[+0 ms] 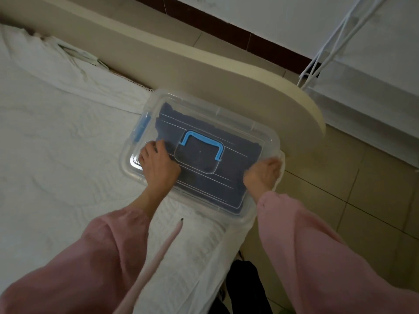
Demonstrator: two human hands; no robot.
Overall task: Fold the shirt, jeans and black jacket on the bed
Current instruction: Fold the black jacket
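We see two hands, both on one clear storage box [247, 214]. The left hand [158, 165] lies on top of the lid [249, 141] near its left end, not gripping, with its fingers spread and the tips pressed onto the plastic. The right hand [264, 175] is at the box's right side, its fingers curled down over the rim and holding it there. Each wrist comes out of a loose pink sleeve, two in all: the left sleeve [79, 257] and the right sleeve [317, 257]. One pink cord [167, 241] with a dark tip hangs between them over the bed.

The lid carries one blue handle [199, 138], lying flat in its middle between our two hands, and we count one blue latch [142, 129] on the left end; whether a second sits under the right hand we cannot tell. Through the lid we see dark blue cloth [199, 159] folded flat and filling the box; which garment it is we cannot tell.

The box rests on the corner of the bed [56, 143], on its white quilted cover, just beside the curved cream bed board [249, 71]. One bundle of crumpled white bedding [45, 55] lies at the far left. Past the bed is the tiled floor [362, 189], with thin white rods [335, 35] at top right and one dark object [244, 286] low beside the bed.
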